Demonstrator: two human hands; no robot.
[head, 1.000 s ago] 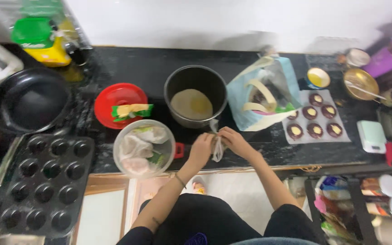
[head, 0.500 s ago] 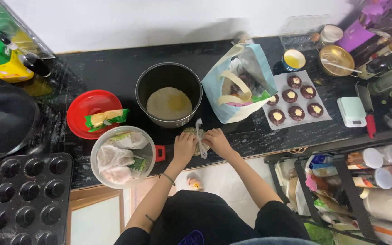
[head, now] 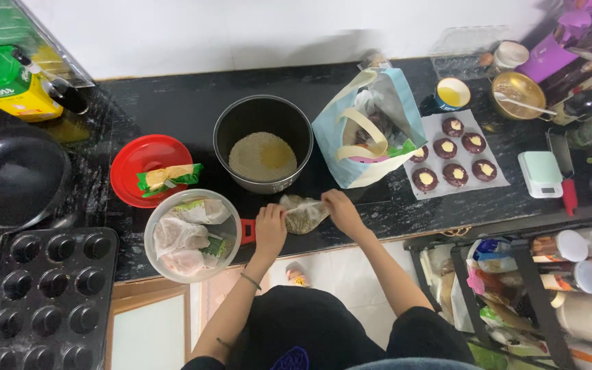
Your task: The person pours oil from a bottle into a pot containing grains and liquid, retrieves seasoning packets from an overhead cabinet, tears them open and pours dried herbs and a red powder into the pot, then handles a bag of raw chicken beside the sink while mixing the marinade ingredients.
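Observation:
At the front edge of the black counter [head: 173, 103], both my hands hold a small clear plastic bag [head: 303, 214] of greenish-brown grains. My left hand [head: 269, 229] grips its left end and my right hand [head: 340, 209] grips its right end. Just behind the bag stands a dark round pot [head: 263, 142] with pale grains in its bottom. Left of my left hand sits a clear bowl [head: 190, 235] with a red handle, filled with several tied plastic bags.
A red plate [head: 151, 168] carries a green packet. A blue tote bag [head: 371, 130] stands right of the pot, beside a sheet of several dark filled tarts [head: 455, 159]. A muffin tin [head: 42, 298] and black pan [head: 11, 185] lie left; a small scale [head: 541, 175] and shelf rack lie right.
The bag was held up on end between my hands; now it lies flatter on the counter, stretched between them. The camera view has shifted left across the counter.

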